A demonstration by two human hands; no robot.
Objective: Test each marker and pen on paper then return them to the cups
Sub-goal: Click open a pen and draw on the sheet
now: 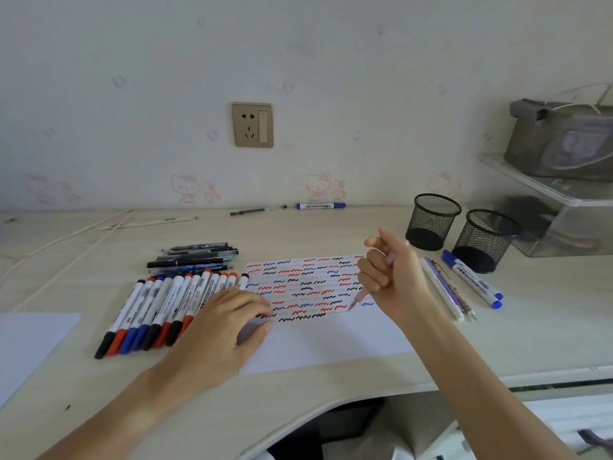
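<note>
Paper (331, 340) half squiggled; left hand (225, 330) presses it flat, right hand (394, 277) pinches pink pen (360, 297).

Paper (331, 340) lies mid-desk (298, 403) — markers (159, 310) left of it, two cups (433, 222) behind-right, pens (447, 287) right.

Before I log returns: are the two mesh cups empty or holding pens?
Both look empty. Through the mesh cups only dark bases show, nothing sticks above the rims, and pens and blue markers lie beside them.
</note>
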